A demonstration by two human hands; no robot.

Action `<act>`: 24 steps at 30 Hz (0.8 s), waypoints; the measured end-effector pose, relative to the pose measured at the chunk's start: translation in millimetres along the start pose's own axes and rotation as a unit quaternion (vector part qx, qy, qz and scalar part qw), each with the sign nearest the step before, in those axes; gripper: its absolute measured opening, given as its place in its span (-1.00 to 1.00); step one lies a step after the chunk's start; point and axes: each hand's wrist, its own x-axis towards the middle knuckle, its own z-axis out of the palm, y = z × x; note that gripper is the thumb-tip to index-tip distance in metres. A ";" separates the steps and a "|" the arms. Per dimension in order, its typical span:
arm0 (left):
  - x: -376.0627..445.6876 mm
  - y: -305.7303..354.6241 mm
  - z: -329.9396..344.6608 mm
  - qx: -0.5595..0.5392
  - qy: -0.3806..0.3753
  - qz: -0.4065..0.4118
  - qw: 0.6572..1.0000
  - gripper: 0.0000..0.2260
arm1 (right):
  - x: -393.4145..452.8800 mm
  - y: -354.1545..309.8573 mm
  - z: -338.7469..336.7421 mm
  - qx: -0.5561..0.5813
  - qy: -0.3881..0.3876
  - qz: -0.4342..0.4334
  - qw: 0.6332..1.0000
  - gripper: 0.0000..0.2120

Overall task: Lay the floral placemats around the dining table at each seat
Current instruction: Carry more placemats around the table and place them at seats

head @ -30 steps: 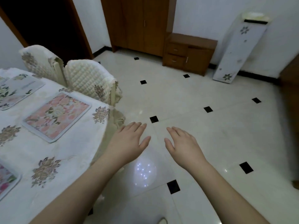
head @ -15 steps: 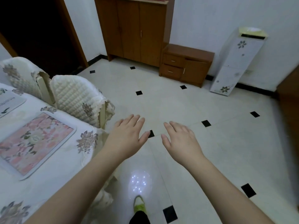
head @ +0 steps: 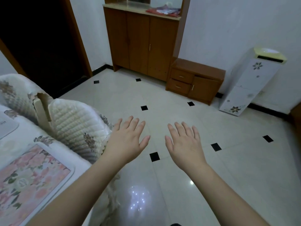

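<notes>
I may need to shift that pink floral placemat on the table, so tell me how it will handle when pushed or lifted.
The pink floral placemat lies flat with a clean, rounded border, so it is probably thin, light and somewhat flexible. It rests on a tablecloth, so a push may drag or wrinkle the cloth rather than slide cleanly. With no raised edge showing, lifting likely means peeling up a corner first.

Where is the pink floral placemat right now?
In the head view, the pink floral placemat lies lower left on the white floral-patterned tablecloth, just left of the left forearm.
</notes>
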 end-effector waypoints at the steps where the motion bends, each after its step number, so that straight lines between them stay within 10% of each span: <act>1: 9.2 -5.0 2.5 0.000 0.003 -0.003 1.000 -0.42 | 13.1 -0.1 1.1 0.000 0.001 -0.001 1.000 -0.48; 24: 318.4 -102.6 30.3 0.049 0.007 -0.164 0.985 -0.40 | 410.4 10.7 39.7 0.056 -0.007 -0.198 0.979 -0.49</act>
